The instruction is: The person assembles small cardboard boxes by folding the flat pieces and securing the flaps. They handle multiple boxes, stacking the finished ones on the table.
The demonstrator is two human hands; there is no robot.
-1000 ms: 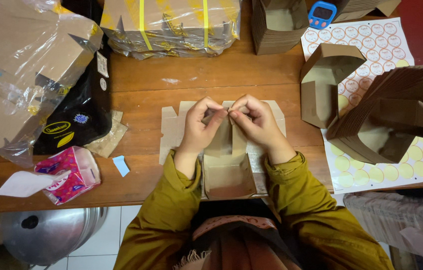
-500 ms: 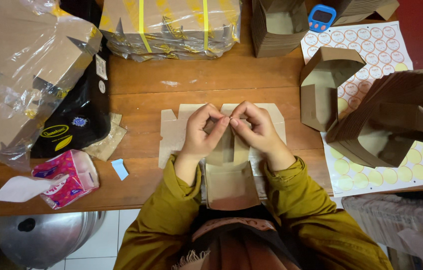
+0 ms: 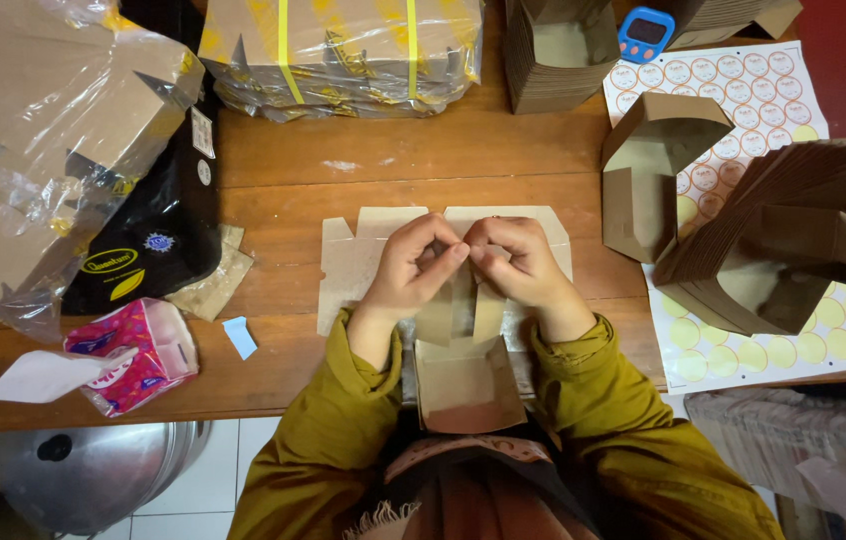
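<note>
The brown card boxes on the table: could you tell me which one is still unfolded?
The flat box blank under both hands; the other boxes are folded up.

I see my left hand (image 3: pixel 411 268) and right hand (image 3: pixel 521 268) pressing on a flat box blank (image 3: pixel 353 262) of matt brown cardboard, slightly rough-looking. The table (image 3: pixel 423 165) under it is wood, smooth with a soft sheen. The bundle (image 3: pixel 343 45) above is cardboard wrapped in glossy clear plastic film with yellow straps. The sticker sheet (image 3: pixel 743 80) looks like smooth white paper. The tissue pack (image 3: pixel 138 355) is shiny pink plastic. My sleeves (image 3: pixel 633 440) are matt mustard cloth. The pot lid (image 3: pixel 93 475) below is dull grey metal.
</note>
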